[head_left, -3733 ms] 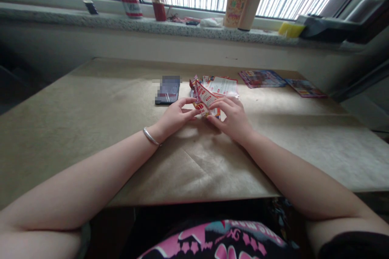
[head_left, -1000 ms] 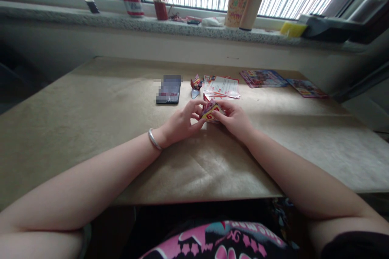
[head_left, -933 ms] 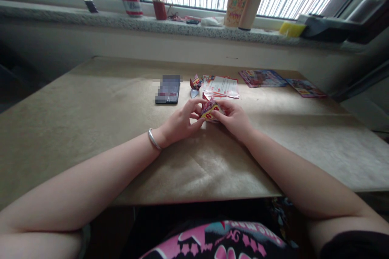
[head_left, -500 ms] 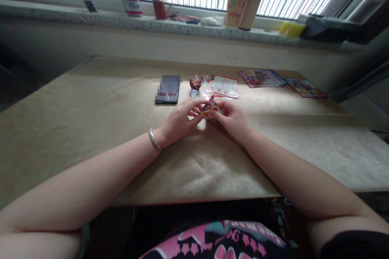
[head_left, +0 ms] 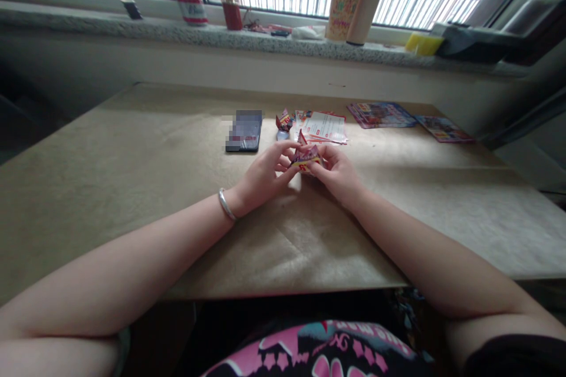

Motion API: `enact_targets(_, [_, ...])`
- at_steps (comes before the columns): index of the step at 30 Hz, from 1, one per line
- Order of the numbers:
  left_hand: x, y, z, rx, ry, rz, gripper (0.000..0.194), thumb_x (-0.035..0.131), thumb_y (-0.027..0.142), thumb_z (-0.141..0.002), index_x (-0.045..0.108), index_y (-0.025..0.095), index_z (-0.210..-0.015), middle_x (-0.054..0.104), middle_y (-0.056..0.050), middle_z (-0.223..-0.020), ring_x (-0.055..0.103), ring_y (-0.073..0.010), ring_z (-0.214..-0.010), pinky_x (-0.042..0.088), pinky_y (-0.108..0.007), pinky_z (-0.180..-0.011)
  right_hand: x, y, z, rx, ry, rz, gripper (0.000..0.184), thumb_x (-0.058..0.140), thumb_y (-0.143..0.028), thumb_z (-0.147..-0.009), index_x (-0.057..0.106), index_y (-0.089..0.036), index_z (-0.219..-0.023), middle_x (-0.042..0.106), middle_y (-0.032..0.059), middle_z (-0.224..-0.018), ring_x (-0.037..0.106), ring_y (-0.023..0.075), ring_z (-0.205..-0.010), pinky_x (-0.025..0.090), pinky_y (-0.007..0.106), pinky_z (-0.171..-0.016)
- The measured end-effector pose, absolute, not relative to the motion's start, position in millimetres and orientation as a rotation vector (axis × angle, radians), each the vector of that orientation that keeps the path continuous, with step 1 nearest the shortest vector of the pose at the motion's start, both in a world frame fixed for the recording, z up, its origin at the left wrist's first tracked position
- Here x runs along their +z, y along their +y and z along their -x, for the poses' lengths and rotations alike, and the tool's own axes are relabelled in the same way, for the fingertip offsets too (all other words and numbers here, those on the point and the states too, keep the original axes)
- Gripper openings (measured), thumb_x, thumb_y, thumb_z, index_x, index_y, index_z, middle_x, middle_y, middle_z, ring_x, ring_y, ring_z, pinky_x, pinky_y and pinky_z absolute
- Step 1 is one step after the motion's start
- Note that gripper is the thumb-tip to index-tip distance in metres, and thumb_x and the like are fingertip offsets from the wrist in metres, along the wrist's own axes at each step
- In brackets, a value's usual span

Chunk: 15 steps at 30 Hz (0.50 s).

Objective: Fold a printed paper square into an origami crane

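Note:
My left hand point(head_left: 264, 174) and my right hand point(head_left: 336, 172) meet at the middle of the table, their fingertips pinching a small folded piece of red and yellow printed paper point(head_left: 306, 156) from both sides. One pointed corner of it stands upward. Just beyond my fingers lies a similar folded paper piece point(head_left: 285, 121) with a pale blue tip. A loose stack of red-bordered paper leaflets point(head_left: 322, 128) sits close to it, a little above my right hand. A silver bangle point(head_left: 227, 205) circles my left wrist.
A black smartphone point(head_left: 244, 131) lies left of the papers on the tan board table point(head_left: 132, 200). Printed booklets point(head_left: 381, 115) lie at the far right. The stone windowsill holds a red can point(head_left: 189, 1), a paper cup point(head_left: 344, 10) and a yellow sponge point(head_left: 423, 43).
The long paper strip from the oldest frame is now a compact folded shape. Over the last second it turned in my fingers, and a pointed corner now stands up. My hands stay close together.

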<state>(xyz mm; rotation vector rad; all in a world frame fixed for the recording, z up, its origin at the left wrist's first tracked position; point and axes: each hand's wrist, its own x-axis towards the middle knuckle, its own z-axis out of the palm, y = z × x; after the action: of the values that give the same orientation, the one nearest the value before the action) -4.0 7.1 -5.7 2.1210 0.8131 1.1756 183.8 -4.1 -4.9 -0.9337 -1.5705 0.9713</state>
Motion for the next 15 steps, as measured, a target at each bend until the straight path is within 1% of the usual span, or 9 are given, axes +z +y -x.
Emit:
enact_targets(5, [-6.1, 5.9, 4.3, 1.215, 0.857, -2.215, 0.027, 0.06, 0.027, -0.088, 0.054, 0.019, -0.113, 0.06, -0.003, -0.099, 0.063, -0.0079, -0.071, 0.057, -0.02, -0.062, -5.6, -2.6, -181.8, 0.997, -1.541, 0.871, 0.038, 0.072, -0.051, -0.072, 0.048, -0.024, -0.08, 0.059, -0.0015, -0.083, 0.058, 0.0148, -0.081, 0.052, 0.032, -0.08])
enact_targets(8, [-4.6, 5.1, 5.1, 1.248, 0.904, -2.258, 0.024, 0.06, 0.028, -0.088, 0.055, 0.019, -0.109, 0.059, -0.004, -0.101, 0.061, -0.0076, -0.071, 0.057, -0.02, -0.063, -5.3, -2.7, -180.5, 1.053, -1.548, 0.861, 0.039, 0.072, -0.054, -0.072, 0.049, -0.024, -0.082, 0.062, -0.0005, -0.086, 0.061, 0.0156, -0.084, 0.052, 0.033, -0.083])
enact_targets(12, [-1.0, 4.2, 6.5, 1.22, 0.913, -2.332, 0.015, 0.06, 0.029, -0.088, 0.059, 0.018, -0.099, 0.058, -0.003, -0.094, 0.06, -0.0095, -0.075, 0.055, -0.02, -0.064, -5.0, -3.9, -180.3, 1.08, -1.554, 0.84, 0.039, 0.072, -0.053, -0.073, 0.05, -0.025, -0.088, 0.066, 0.0013, -0.095, 0.064, 0.0177, -0.093, 0.052, 0.035, -0.089])
enact_targets(15, [0.4, 5.5, 8.0, 1.227, 0.888, -2.443, 0.01, 0.059, 0.026, -0.088, 0.062, 0.018, -0.092, 0.058, -0.003, -0.09, 0.058, -0.0116, -0.079, 0.054, -0.024, -0.07, -3.5, -5.6, -182.4, 1.047, -1.551, 0.835, 0.032, 0.071, -0.047, -0.077, 0.052, -0.025, -0.09, 0.068, 0.0024, -0.101, 0.064, 0.0192, -0.101, 0.05, 0.038, -0.094])
